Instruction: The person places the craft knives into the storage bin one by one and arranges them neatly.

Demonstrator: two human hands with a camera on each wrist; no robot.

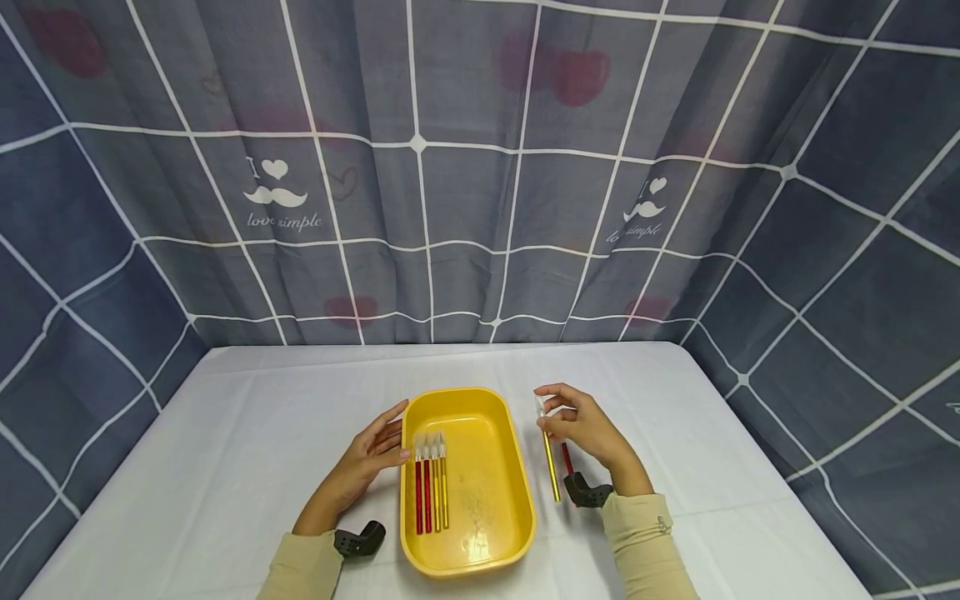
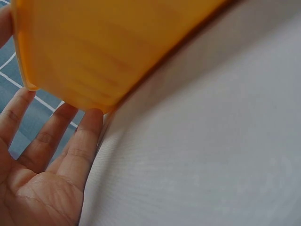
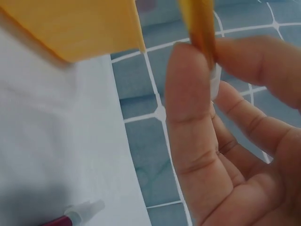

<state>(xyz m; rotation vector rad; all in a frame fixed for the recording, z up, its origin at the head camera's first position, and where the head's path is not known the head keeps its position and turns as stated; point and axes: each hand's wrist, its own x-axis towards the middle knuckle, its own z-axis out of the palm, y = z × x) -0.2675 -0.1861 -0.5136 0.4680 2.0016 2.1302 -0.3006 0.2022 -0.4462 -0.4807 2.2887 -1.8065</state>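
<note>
My left hand is at the left side of a yellow tray. Its fingers lie fairly straight against the outer wall, with the thumb at the rim. Inside the tray, two red craft knives and two gold craft knives lie side by side, clear-capped tips pointing away from me. To the right of the tray, my right hand pinches another gold craft knife near its capped end between thumb and forefinger. Beneath that hand, a red craft knife lies on the table, partly hidden by the wrist camera.
A white cloth covers the table. Dark checked curtains hang behind it and at both sides. Black wrist cameras are strapped to both wrists, close over the table.
</note>
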